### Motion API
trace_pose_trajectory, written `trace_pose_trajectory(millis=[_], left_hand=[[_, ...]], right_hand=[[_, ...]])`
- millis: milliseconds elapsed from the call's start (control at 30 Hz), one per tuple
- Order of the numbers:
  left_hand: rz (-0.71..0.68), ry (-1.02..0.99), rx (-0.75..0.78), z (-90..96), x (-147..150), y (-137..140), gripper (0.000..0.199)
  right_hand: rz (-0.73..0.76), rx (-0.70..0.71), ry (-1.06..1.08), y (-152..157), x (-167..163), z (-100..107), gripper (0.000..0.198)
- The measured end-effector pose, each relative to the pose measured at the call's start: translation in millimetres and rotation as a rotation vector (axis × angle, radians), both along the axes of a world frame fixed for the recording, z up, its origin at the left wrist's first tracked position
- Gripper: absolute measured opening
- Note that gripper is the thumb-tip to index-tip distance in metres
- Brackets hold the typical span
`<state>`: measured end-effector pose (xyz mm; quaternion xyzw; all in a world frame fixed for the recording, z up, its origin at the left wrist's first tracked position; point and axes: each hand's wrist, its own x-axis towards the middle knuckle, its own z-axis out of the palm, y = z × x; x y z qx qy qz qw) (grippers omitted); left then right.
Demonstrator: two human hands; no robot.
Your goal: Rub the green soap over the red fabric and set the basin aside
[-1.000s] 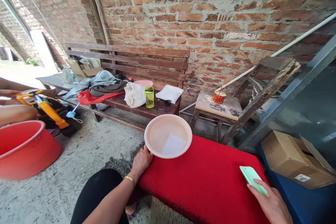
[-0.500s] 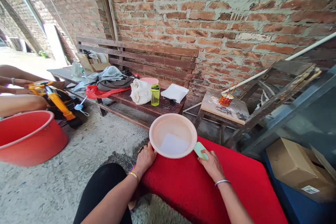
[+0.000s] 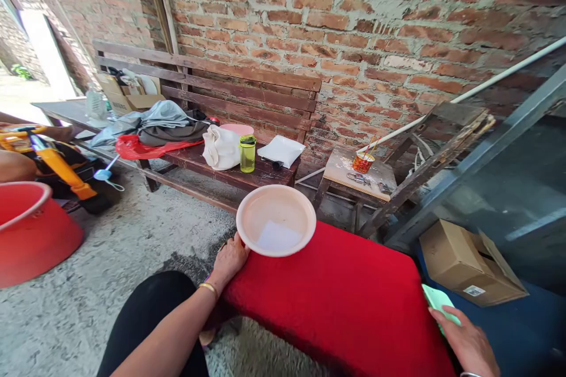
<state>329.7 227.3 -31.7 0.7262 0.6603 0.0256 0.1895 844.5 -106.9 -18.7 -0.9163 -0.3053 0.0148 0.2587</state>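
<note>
Two hands are working: left hand (image 3: 229, 260) fingers curling on the basin (image 3: 276, 220) rim at the red table (image 3: 336, 300) corner; right hand (image 3: 469, 345) is pinching a green phone (image 3: 437, 300) at its right edge.

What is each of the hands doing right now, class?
Left hand: closed on the pale bowl's rim.
Right hand: holding a mint-green phone.

The round pale-pink plastic basin (image 3: 276, 219) sits on a bright red cloth-covered surface (image 3: 340, 300). The flat mint-green phone (image 3: 437, 301) is plain (no pattern visible). The red plastic tub (image 3: 30, 234) has a paler rim; the small translucent bottle (image 3: 247, 154) is yellow-green; the rough brick wall (image 3: 354, 17) is reddish-brown with grey mortar.
</note>
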Motion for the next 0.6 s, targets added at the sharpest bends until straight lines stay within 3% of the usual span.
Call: trace_pose_trajectory(millis=[67, 133, 233, 333, 400, 500, 600], left_hand=[[0.008, -0.001, 0.007, -3.3, -0.8, 1.3, 0.047], [0.008, -0.012, 0.007, -6.5, -1.7, 2.7, 0.049], [0.002, -0.043, -0.001, -9.9, -3.3, 4.0, 0.052], [-0.001, -0.038, -0.01, -10.1, -4.3, 4.2, 0.053], [-0.005, -0.024, -0.015, -9.3, -4.7, 4.2, 0.052], [-0.015, -0.009, -0.014, -9.5, -5.1, 5.0, 0.05], [-0.015, -0.01, -0.015, -11.9, -5.3, 6.0, 0.049]], right_hand=[[-0.099, 0.034, 0.043, 4.9, -10.9, -2.0, 0.041], [-0.077, 0.037, 0.044, 25.0, -37.7, -1.1, 0.051], [0.157, -0.031, -0.009, 66.6, -96.0, -2.2, 0.059], [0.376, -0.061, -0.046, 100.1, -151.4, -10.6, 0.051], [0.447, -0.084, -0.069, 111.7, -172.7, -16.0, 0.046], [0.431, -0.149, -0.086, 109.4, -169.4, -16.0, 0.043], [0.291, -0.225, -0.082, 82.3, -130.3, -5.8, 0.049]])
